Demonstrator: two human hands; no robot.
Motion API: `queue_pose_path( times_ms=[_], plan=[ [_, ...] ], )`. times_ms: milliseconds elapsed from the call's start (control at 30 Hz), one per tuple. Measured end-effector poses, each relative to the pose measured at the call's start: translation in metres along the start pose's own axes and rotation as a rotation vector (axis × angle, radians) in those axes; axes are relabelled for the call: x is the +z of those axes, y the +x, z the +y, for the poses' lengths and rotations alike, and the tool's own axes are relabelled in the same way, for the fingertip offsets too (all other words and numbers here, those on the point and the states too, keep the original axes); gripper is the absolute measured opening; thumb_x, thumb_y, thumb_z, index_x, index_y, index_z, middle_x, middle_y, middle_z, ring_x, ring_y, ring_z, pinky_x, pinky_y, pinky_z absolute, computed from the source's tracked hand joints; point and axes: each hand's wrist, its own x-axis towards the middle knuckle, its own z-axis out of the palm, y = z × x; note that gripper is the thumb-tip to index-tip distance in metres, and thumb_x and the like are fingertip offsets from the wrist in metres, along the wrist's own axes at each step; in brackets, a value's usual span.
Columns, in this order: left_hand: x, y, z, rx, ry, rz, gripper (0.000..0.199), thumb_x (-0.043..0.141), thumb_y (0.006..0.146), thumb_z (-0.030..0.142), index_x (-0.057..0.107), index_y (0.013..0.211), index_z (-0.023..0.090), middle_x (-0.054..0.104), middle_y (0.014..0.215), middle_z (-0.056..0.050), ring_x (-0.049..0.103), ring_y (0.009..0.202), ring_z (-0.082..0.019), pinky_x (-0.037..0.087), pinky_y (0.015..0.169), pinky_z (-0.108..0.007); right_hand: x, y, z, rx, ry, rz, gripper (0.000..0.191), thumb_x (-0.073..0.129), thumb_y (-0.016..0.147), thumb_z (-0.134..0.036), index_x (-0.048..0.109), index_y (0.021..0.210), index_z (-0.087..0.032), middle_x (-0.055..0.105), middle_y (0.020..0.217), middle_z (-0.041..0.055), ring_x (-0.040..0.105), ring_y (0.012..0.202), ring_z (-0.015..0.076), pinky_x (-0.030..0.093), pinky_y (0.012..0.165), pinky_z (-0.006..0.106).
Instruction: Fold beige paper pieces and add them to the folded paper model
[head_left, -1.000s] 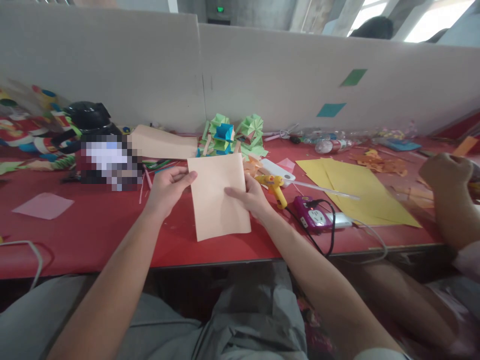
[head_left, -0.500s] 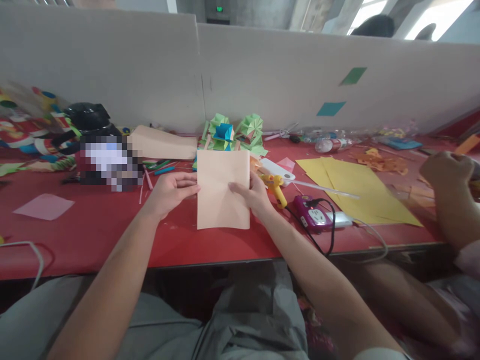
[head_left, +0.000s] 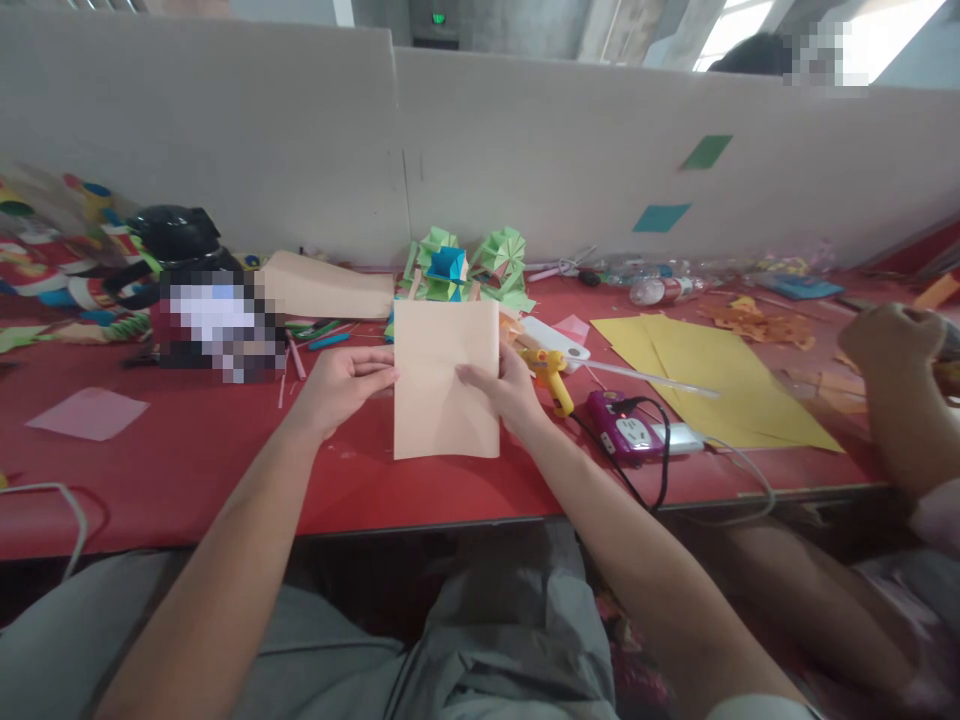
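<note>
A tan sheet of paper [head_left: 442, 410] stands upright in front of me over the red table [head_left: 360, 495]. My left hand [head_left: 345, 385] pinches its left edge, the thumb resting at the border and the fingers partly behind. On the opposite side, my right hand [head_left: 510, 388] grips the right edge with its thumb across the front and its fingers hidden behind the sheet. Behind the paper sit green folded-paper shapes [head_left: 502, 255] and a blue folded piece [head_left: 448, 265]. A yellow glue gun [head_left: 553, 380] lies just right of my right hand.
A purple power strip [head_left: 624, 428] with cables lies right of the glue gun, before yellow paper sheets [head_left: 735, 385]. Another tan sheet [head_left: 330, 285] rests back left; a pink sheet [head_left: 88, 413] lies far left. A co-worker's hand [head_left: 892, 340] is at the right. A white partition [head_left: 525, 150] closes the back.
</note>
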Motion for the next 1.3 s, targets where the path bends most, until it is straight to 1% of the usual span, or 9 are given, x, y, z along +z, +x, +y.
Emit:
queue_pose_path(
  times_ms=[300, 533, 700, 833, 967, 1067, 1167, 1233, 1300],
  plan=[
    [0.0, 0.001, 0.0, -0.002, -0.002, 0.002, 0.038, 0.089, 0.059, 0.032, 0.074, 0.09, 0.016, 0.078, 0.089, -0.007, 0.074, 0.084, -0.024, 0.063, 0.082, -0.039, 0.001, 0.0, 0.001, 0.014, 0.042, -0.007, 0.048, 0.082, 0.065, -0.036, 0.057, 0.104, -0.023, 0.071, 0.107, 0.0075, 0.069, 0.092, 0.0263, 0.059, 0.083, 0.046],
    [0.004, 0.0, 0.003, -0.005, 0.016, 0.067, 0.038, 0.091, 0.053, 0.034, 0.074, 0.082, 0.016, 0.077, 0.083, -0.007, 0.073, 0.082, -0.025, 0.063, 0.075, -0.036, 0.003, -0.003, -0.005, 0.038, 0.057, -0.001, 0.048, 0.083, 0.064, -0.037, 0.058, 0.102, -0.023, 0.072, 0.105, 0.0064, 0.069, 0.092, 0.026, 0.059, 0.083, 0.045],
    [0.0, 0.001, 0.003, 0.017, 0.09, 0.105, 0.038, 0.09, 0.053, 0.036, 0.074, 0.082, 0.016, 0.076, 0.082, -0.007, 0.073, 0.082, -0.026, 0.062, 0.078, -0.04, 0.002, -0.001, -0.005, 0.092, 0.107, -0.005, 0.046, 0.082, 0.065, -0.035, 0.058, 0.102, -0.023, 0.073, 0.101, 0.0051, 0.07, 0.087, 0.0233, 0.059, 0.08, 0.041],
    [-0.01, 0.004, -0.001, -0.027, 0.105, 0.128, 0.039, 0.09, 0.051, 0.036, 0.074, 0.08, 0.015, 0.075, 0.077, -0.007, 0.073, 0.078, -0.026, 0.062, 0.078, -0.041, -0.001, 0.003, -0.001, 0.083, 0.092, 0.009, 0.042, 0.08, 0.067, -0.036, 0.059, 0.102, -0.022, 0.073, 0.088, 0.0029, 0.069, 0.077, 0.0195, 0.058, 0.073, 0.036],
    [-0.02, 0.008, -0.006, -0.063, 0.119, 0.137, 0.038, 0.091, 0.048, 0.034, 0.074, 0.077, 0.016, 0.076, 0.076, -0.008, 0.073, 0.077, -0.025, 0.061, 0.08, -0.04, -0.002, 0.006, 0.002, 0.067, 0.059, 0.035, 0.038, 0.079, 0.067, -0.035, 0.061, 0.097, -0.02, 0.066, 0.073, -0.0018, 0.064, 0.067, 0.0147, 0.054, 0.067, 0.031],
    [-0.025, 0.01, -0.011, -0.055, 0.149, 0.122, 0.037, 0.091, 0.05, 0.034, 0.074, 0.077, 0.016, 0.076, 0.078, -0.008, 0.073, 0.078, -0.025, 0.06, 0.081, -0.04, -0.003, 0.006, 0.001, 0.072, 0.067, 0.013, 0.041, 0.08, 0.066, -0.035, 0.063, 0.1, -0.02, 0.065, 0.073, -0.0024, 0.065, 0.068, 0.0143, 0.054, 0.067, 0.03],
    [-0.028, 0.011, -0.016, -0.028, 0.168, 0.102, 0.039, 0.09, 0.051, 0.036, 0.074, 0.081, 0.016, 0.077, 0.08, -0.008, 0.074, 0.081, -0.026, 0.059, 0.082, -0.04, -0.003, 0.005, 0.0, 0.138, 0.085, -0.047, 0.047, 0.082, 0.063, -0.034, 0.065, 0.104, -0.02, 0.068, 0.079, -0.0004, 0.066, 0.071, 0.0158, 0.055, 0.063, 0.029],
    [-0.029, 0.011, -0.019, -0.012, 0.182, 0.09, 0.04, 0.09, 0.051, 0.037, 0.074, 0.082, 0.016, 0.077, 0.082, -0.009, 0.073, 0.085, -0.027, 0.058, 0.083, -0.04, -0.004, 0.005, 0.0, 0.184, 0.094, -0.085, 0.043, 0.083, 0.062, -0.036, 0.067, 0.098, -0.019, 0.07, 0.083, 0.002, 0.066, 0.07, 0.0162, 0.053, 0.058, 0.028],
    [-0.029, 0.012, -0.021, 0.001, 0.188, 0.075, 0.041, 0.091, 0.051, 0.038, 0.074, 0.082, 0.016, 0.077, 0.084, -0.009, 0.073, 0.087, -0.027, 0.058, 0.084, -0.04, -0.004, 0.005, 0.001, 0.195, 0.09, -0.084, 0.035, 0.083, 0.064, -0.041, 0.067, 0.085, -0.018, 0.069, 0.079, 0.0022, 0.063, 0.065, 0.0146, 0.05, 0.053, 0.026]
  ],
)
